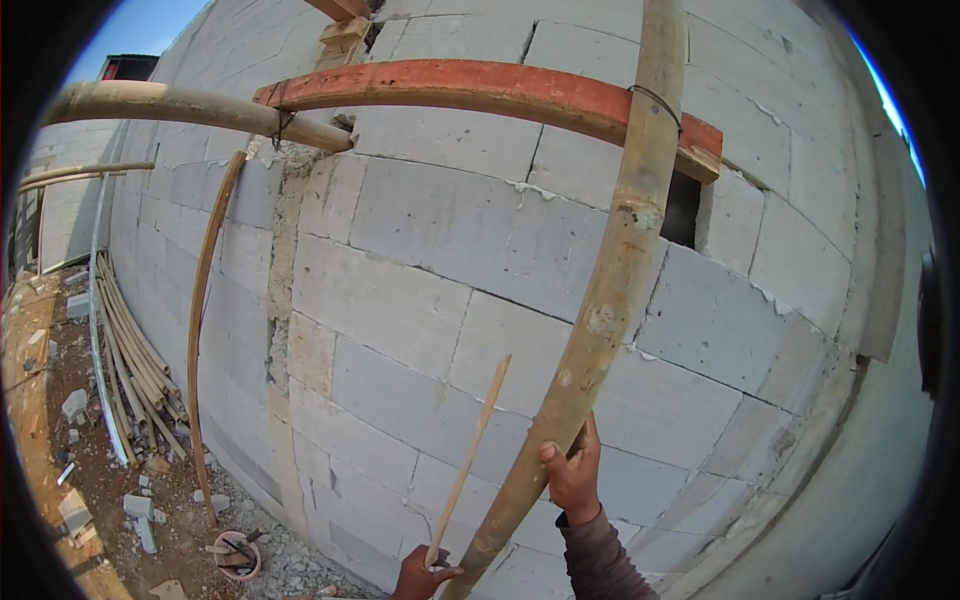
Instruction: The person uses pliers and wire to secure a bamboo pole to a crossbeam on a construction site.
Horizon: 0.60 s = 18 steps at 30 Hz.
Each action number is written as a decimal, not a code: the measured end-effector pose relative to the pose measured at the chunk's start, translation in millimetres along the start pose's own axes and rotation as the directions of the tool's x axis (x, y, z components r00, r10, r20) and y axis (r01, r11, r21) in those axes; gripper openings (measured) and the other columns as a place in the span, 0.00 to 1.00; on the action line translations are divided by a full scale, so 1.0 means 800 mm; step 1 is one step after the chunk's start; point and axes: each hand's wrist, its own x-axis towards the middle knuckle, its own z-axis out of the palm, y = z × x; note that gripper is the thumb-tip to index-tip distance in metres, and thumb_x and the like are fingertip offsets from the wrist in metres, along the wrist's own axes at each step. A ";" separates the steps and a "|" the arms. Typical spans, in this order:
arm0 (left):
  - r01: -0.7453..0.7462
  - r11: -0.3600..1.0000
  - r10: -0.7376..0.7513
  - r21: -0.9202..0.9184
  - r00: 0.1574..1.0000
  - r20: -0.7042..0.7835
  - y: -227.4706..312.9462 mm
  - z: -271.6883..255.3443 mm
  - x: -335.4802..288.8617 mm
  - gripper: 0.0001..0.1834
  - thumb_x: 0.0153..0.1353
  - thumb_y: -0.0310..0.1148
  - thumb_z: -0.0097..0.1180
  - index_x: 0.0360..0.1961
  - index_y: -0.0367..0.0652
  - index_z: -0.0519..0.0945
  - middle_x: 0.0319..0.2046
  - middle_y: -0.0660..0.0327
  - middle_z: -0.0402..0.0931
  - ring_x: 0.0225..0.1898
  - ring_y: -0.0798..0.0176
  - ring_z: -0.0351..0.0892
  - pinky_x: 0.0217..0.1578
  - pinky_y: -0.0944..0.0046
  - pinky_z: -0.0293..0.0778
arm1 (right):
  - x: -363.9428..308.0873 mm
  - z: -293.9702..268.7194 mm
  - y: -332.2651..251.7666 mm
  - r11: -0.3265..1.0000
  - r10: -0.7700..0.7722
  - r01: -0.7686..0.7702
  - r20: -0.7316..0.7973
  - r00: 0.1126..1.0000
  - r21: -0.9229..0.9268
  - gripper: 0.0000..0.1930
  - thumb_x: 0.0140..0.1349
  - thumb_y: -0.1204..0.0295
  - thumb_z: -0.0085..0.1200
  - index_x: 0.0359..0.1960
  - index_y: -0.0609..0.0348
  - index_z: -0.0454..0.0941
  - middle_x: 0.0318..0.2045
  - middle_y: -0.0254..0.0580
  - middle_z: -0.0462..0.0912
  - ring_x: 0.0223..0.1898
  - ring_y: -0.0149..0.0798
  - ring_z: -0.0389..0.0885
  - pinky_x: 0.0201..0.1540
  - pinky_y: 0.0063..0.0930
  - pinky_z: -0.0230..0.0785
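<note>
A thick bamboo pole (600, 320) leans in front of a wall of pale blocks (400, 290). My right hand (575, 472) is closed round its lower part, thumb on the near side and fingers mostly hidden behind. Low in the view, my left hand (425, 576) is closed on the bottom of a thin wooden stick (472, 445), which slants upward beside the pole. A thin wire (418, 515) shows near that hand. Higher up, a red-painted wooden beam (450, 82) crosses the wall, and wire (655, 104) binds the pole near its right end.
Another bamboo pole (180, 105) meets the beam's left end. A narrow board (208, 320) leans against the wall. On the rubble-strewn ground lie bundled poles (135, 350), block pieces (142, 515) and a pail of tools (238, 572). A dark hole (681, 210) opens under the beam.
</note>
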 end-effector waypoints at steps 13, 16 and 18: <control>-0.028 0.992 0.015 -0.123 0.994 -0.109 0.050 -0.058 -0.025 0.14 0.58 0.32 0.64 0.37 0.30 0.78 0.26 0.58 0.80 0.30 0.67 0.81 0.32 0.67 0.76 | -0.031 0.015 -0.034 0.869 -0.339 0.227 -0.197 0.920 -0.439 0.37 0.56 0.54 0.62 0.60 0.66 0.60 0.52 0.51 0.70 0.52 0.42 0.72 0.54 0.38 0.67; 0.017 0.971 -0.045 -0.237 0.993 -0.113 0.084 -0.069 -0.032 0.12 0.62 0.31 0.59 0.36 0.29 0.79 0.27 0.56 0.81 0.31 0.66 0.82 0.31 0.67 0.76 | -0.087 0.036 -0.046 0.758 -0.601 0.467 -0.212 0.771 -0.455 0.35 0.55 0.55 0.64 0.57 0.65 0.64 0.49 0.51 0.73 0.49 0.44 0.75 0.52 0.39 0.70; 0.007 0.974 -0.031 -0.226 0.994 -0.103 0.102 -0.082 -0.036 0.12 0.63 0.32 0.57 0.37 0.29 0.79 0.27 0.56 0.80 0.30 0.65 0.82 0.31 0.67 0.76 | -0.133 0.058 -0.058 0.843 -0.454 0.456 0.077 0.888 -0.285 0.28 0.56 0.59 0.63 0.51 0.65 0.68 0.48 0.53 0.73 0.49 0.44 0.76 0.50 0.36 0.71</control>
